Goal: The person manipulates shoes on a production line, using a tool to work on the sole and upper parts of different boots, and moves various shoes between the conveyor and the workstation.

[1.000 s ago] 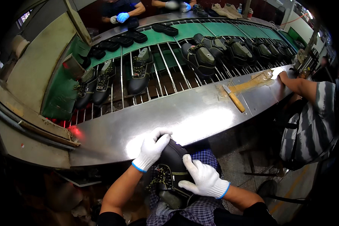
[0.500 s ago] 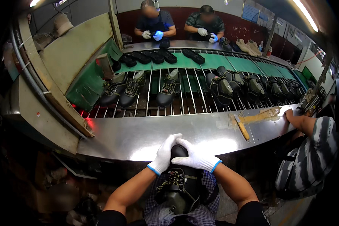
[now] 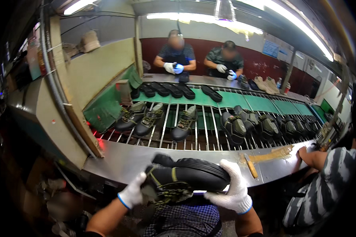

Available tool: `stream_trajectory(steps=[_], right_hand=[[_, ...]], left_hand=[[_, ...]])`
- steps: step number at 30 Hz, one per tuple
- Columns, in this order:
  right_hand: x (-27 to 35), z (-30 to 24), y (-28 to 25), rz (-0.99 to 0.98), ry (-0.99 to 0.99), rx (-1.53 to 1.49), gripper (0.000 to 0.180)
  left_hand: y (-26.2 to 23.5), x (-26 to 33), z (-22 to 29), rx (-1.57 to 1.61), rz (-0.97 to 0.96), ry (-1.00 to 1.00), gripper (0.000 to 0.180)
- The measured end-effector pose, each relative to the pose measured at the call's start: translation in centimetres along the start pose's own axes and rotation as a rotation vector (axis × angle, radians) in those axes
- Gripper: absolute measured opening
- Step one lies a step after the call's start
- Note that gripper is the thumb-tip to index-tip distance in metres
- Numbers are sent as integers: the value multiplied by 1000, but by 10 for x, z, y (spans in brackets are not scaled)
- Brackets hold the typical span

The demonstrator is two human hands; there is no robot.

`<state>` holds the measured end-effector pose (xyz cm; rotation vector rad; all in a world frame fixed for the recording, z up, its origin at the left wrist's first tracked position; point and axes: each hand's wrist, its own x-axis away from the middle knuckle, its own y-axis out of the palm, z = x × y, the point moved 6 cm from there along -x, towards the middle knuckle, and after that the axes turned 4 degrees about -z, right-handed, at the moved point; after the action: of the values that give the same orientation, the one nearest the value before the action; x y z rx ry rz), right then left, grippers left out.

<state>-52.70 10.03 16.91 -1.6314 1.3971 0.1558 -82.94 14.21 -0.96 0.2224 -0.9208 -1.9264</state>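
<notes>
The black boot (image 3: 188, 179) is held up on its side over the near edge of the steel bench (image 3: 118, 162), sole turned away from the person and the laced front facing down toward the lap. To do this handling well, in my judgement, the boot should stay braced at both ends so it does not twist, with the thumbs clear of the laces.

The left hand (image 3: 132, 194), in a white glove, grips the ankle end; its fingers are curled narrowly around the collar. The right hand (image 3: 232, 190), also gloved, cups the toe end, fingers spread wide along the sole and pressed against it.

Beyond the bench's far edge, more boots (image 3: 146, 118) stand on a rack of metal bars (image 3: 203, 130). A yellow-handled tool (image 3: 250, 166) lies toward the right end of the bench, near a co-worker's arm (image 3: 314, 158).
</notes>
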Motion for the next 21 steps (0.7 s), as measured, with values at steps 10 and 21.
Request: stream_trajectory(steps=[10,21], right_hand=[[-4,73,29,14,164,-368,126],[-20,147,65,603,-128,-1814,66]], left_hand=[[177,-27,119,-1806,-143,152,105],[164,-37,126,-1734,-83,-79,108]])
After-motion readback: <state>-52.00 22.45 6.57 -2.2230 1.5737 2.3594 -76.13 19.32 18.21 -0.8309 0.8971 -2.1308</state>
